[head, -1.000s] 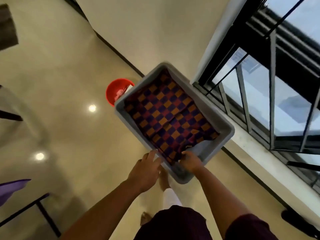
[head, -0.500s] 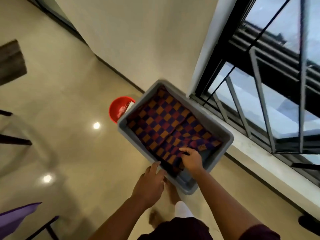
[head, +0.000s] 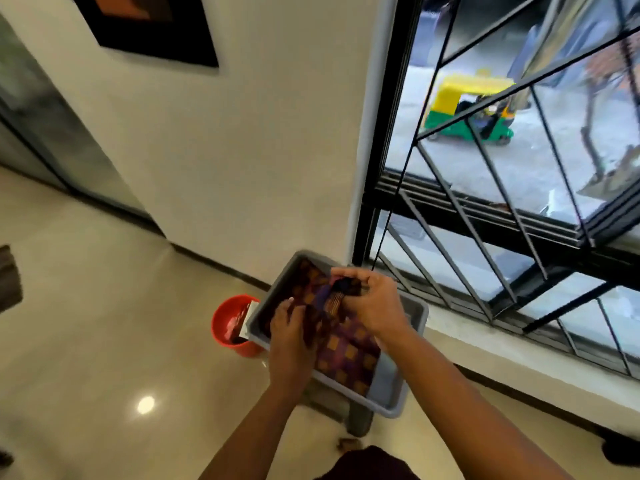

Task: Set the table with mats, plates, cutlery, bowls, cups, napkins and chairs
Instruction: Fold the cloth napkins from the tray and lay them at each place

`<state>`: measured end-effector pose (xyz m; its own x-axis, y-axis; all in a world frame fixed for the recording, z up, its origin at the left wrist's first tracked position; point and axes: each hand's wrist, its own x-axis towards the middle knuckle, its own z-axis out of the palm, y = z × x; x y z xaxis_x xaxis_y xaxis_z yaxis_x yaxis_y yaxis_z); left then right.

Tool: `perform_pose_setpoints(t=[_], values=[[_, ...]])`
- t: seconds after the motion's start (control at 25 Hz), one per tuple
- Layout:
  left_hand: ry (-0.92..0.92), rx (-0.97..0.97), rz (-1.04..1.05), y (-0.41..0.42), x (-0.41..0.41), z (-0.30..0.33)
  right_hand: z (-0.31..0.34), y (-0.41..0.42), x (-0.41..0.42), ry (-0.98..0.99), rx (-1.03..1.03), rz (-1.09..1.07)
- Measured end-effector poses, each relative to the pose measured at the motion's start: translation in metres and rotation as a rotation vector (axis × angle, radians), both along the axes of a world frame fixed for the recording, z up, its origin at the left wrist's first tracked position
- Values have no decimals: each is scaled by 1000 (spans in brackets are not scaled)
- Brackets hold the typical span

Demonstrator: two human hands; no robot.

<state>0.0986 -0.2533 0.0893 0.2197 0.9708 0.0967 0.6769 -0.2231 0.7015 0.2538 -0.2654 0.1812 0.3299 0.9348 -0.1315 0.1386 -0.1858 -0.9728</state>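
Note:
A grey plastic tub stands by the window and holds checkered purple-and-orange cloth mats. My right hand grips a bunched fold of the cloth and lifts it above the tub's far end. My left hand is inside the tub on the left side, its fingers on the cloth; whether they pinch it is hard to tell. The lower layers of cloth are hidden under the lifted part.
A red bucket stands on the glossy floor just left of the tub. A barred window and its ledge run along the right. A dark picture hangs on the wall. A dark object sits at the left edge.
My head has tilted up, so the wall and window fill more of the view. My right hand has gathered and lifted the cloth. My left hand moved from the tub's rim into the tub.

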Motion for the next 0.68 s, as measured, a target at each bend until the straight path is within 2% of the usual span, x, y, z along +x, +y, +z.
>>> perform_pose_setpoints(t=[0.08,0.12,0.2,0.36,0.52,0.68], values=[[-28,98,64,8,-12,22,41,-12,-6,-53,96,-75],[-82,84,72,12,-18,35,60,-19,-8,-89,148,-123],[-221,0,8,18,-27,58,87,-37,-8,-180,253,-238],[-299,78,-201,13,-33,92,109,-90,22,-369,337,-531],[-245,318,-546,-2,-26,133,115,-171,50,-303,317,-712],[-114,185,-648,-40,6,167,96,-236,48,-271,276,-777]])
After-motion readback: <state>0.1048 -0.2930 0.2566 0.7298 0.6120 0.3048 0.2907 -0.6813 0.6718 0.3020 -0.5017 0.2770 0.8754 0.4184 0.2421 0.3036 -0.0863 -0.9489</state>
